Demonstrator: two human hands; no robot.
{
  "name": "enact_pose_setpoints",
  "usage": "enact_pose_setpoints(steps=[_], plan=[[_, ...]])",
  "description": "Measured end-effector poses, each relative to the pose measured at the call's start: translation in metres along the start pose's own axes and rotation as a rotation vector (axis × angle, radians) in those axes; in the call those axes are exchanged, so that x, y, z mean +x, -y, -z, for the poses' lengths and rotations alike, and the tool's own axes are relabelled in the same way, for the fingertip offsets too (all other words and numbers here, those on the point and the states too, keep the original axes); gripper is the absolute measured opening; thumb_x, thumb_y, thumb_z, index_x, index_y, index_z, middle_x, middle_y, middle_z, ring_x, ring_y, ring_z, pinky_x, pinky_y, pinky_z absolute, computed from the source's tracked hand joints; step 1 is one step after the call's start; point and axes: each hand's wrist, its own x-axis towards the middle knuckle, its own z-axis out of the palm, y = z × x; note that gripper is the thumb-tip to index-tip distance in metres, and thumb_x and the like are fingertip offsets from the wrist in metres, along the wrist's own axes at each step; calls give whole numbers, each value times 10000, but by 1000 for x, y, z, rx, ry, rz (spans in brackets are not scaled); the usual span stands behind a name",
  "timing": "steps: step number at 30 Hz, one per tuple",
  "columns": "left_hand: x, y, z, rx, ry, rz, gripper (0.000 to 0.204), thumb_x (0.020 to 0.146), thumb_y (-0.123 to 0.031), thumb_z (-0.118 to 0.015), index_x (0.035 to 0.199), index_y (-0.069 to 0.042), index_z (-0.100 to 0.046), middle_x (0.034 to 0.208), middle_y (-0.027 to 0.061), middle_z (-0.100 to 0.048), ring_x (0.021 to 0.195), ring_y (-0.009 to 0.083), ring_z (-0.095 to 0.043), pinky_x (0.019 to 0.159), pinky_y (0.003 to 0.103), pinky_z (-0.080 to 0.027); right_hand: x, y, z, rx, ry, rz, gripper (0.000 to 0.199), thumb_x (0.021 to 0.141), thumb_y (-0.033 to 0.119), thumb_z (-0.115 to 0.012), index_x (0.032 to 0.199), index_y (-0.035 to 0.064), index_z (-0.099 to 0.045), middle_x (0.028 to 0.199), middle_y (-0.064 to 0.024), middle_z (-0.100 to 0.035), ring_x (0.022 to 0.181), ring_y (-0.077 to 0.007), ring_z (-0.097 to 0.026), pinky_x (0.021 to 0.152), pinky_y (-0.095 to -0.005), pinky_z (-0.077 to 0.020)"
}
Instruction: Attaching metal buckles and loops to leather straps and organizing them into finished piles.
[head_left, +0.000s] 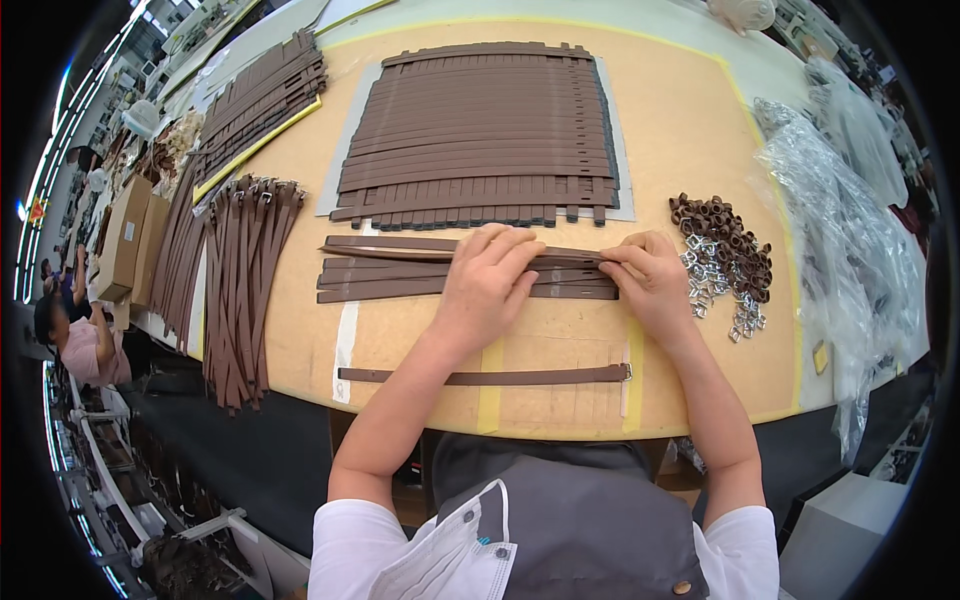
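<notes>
My left hand (pixel 488 285) is curled over the middle of a brown leather strap (pixel 385 249), its thumb tucked below. At that strap's right end, my right hand (pixel 652 278) pinches it between thumb and fingertips. Several flat straps (pixel 370 285) lie side by side just under it, partly covered by my left hand. Nearer my body rests a single strap with a buckle (pixel 490 378), laid crosswise. Brown keeper loops (pixel 735 240) and silver buckles (pixel 705 270) sit in a pile right of my right hand.
A wide stack of brown straps (pixel 480 130) lies on the board at the back. Buckled straps (pixel 250 290) hang over the left table edge. More strips (pixel 265 95) are stacked back left. Clear plastic bags (pixel 840 220) cover the right side. Another person (pixel 88 345) is at far left.
</notes>
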Motion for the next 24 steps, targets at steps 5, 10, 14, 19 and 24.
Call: enact_pose_setpoints(steps=[5, 10, 14, 19, 24], plan=[[-3, 15, 15, 109, 127, -69, 456, 751, -10, -726, 1195, -107, -678, 902, 48, -667, 896, 237, -641, 788, 371, -513, 0, 16, 7, 163, -83, 301, 271, 718, 24, -832, 958, 141, -781, 800, 0, -654, 730, -189, -580, 601, -300, -488], [1, -18, 22, 82, 177, -65, 325, 825, -112, -731, 1147, -96, -693, 767, 40, -606, 714, 218, -647, 605, 344, -508, -2, 15, 11, 150, -71, 406, 233, 743, 85, -830, 961, 149, -779, 815, 9, -666, 732, -179, -590, 597, -291, -495], [-2, -32, 0, -264, 254, 78, 235, 907, -187, -725, 1090, -43, -689, 837, 87, -644, 728, 243, -646, 628, 341, -510, 5, 15, 16, 199, 86, 446, 193, 789, 154, -821, 971, 123, -765, 821, -23, -691, 780, -181, -641, 633, -295, -521], [2, -33, 2, -312, 243, 166, 228, 936, -193, -703, 1084, -21, -683, 897, 105, -662, 745, 258, -626, 668, 346, -510, 16, -48, 59, 97, -58, -389, 195, 872, 189, -747, 990, 39, -706, 843, -79, -710, 835, -190, -677, 714, -322, -541], [8, -38, -5, -274, 276, 81, 221, 922, -180, -712, 1092, -41, -685, 928, 98, -678, 790, 262, -655, 701, 346, -524, 26, -60, 72, -192, 113, -496, 193, 841, 171, -752, 962, 35, -688, 904, -84, -694, 859, -216, -664, 779, -354, -535]])
